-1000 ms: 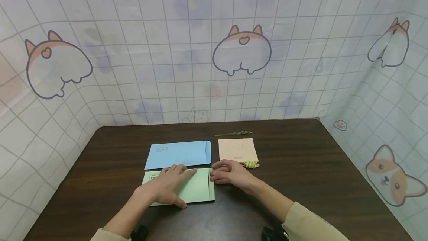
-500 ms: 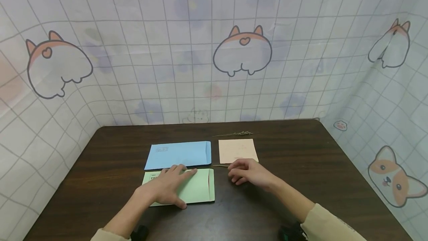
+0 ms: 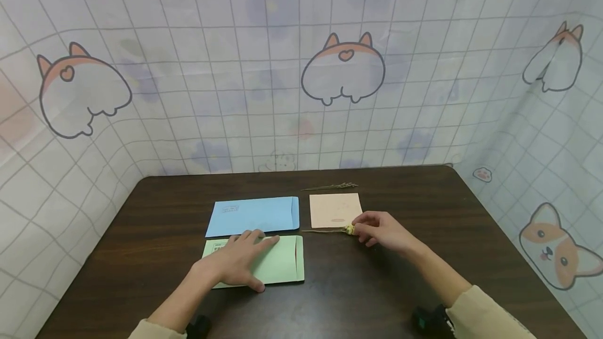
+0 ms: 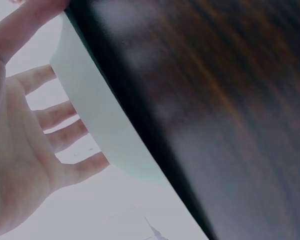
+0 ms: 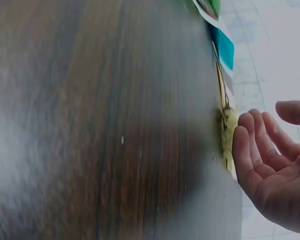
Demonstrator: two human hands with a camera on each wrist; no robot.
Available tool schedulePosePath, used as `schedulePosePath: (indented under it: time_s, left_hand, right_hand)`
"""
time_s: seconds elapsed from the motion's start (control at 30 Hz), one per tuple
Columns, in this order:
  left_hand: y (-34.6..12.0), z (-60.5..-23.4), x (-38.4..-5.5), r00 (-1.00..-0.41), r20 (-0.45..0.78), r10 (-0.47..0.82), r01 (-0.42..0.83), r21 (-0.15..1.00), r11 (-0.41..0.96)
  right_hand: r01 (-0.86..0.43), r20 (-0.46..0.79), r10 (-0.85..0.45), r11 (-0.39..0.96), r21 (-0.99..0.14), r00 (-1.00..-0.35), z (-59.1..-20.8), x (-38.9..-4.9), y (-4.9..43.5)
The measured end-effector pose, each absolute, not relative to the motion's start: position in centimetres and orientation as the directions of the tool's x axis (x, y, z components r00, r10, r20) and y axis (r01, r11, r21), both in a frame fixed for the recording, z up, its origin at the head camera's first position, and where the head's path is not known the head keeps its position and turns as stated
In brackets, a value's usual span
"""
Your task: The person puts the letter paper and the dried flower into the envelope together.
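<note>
My left hand (image 3: 235, 261) rests on a pale green envelope (image 3: 281, 263), its fingers spread across the paper. In the left wrist view the thumb lies at the near edge of the envelope (image 4: 92, 100). My right hand (image 3: 383, 230) hovers over the yellow head of a dried flower (image 3: 349, 229), its fingers loosely bent and overlapping part of the blossom. The flower's thin stem points left along the front of a beige square card (image 3: 335, 210). In the right wrist view the fingertips (image 5: 241, 137) are right beside the blossom (image 5: 229, 131), with the thumb apart from them.
A light blue envelope (image 3: 254, 217) lies just behind the green one. Behind the beige card is a thin dried sprig (image 3: 331, 188). The dark wooden table (image 3: 414, 192) meets a grid-patterned curtain (image 3: 264, 119) at its back edge.
My right hand has drawn away from the green envelope's flap, moving right to the flower head, so the stem now shows. My left hand has stayed put.
</note>
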State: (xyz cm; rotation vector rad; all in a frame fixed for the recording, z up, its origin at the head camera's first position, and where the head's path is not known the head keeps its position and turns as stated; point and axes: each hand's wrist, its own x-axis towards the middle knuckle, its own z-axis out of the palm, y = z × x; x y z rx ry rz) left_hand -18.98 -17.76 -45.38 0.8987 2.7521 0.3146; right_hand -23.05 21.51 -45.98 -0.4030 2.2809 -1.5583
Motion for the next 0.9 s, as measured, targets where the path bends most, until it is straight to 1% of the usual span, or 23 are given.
schedulePosePath:
  time_s: [0.27, 0.4, 0.53, 0.9]
  left_hand:
    - [-17.7, -45.2, -19.0, -0.781, -0.148, 0.606, 0.555, 0.281, 0.783]
    - [-17.7, -45.1, -18.9, -0.782, -0.148, 0.606, 0.553, 0.284, 0.783]
    - [-17.7, -45.2, -18.8, -0.782, -0.144, 0.607, 0.553, 0.288, 0.782]
    - [-17.7, -45.1, -18.8, -0.783, -0.141, 0.605, 0.556, 0.278, 0.784]
  right_hand:
    - [-0.042, -0.119, -0.319, 0.454, -0.890, -0.940, -46.4, -23.8, 22.4]
    - [-0.075, -0.089, -0.293, 0.505, -0.860, -0.952, -46.6, -24.0, 22.4]
    - [-0.111, -0.067, -0.287, 0.561, -0.821, -0.956, -47.0, -24.1, 22.2]
    - [-0.224, -0.011, -0.329, 0.668, -0.710, -0.944, -47.8, -24.6, 22.1]
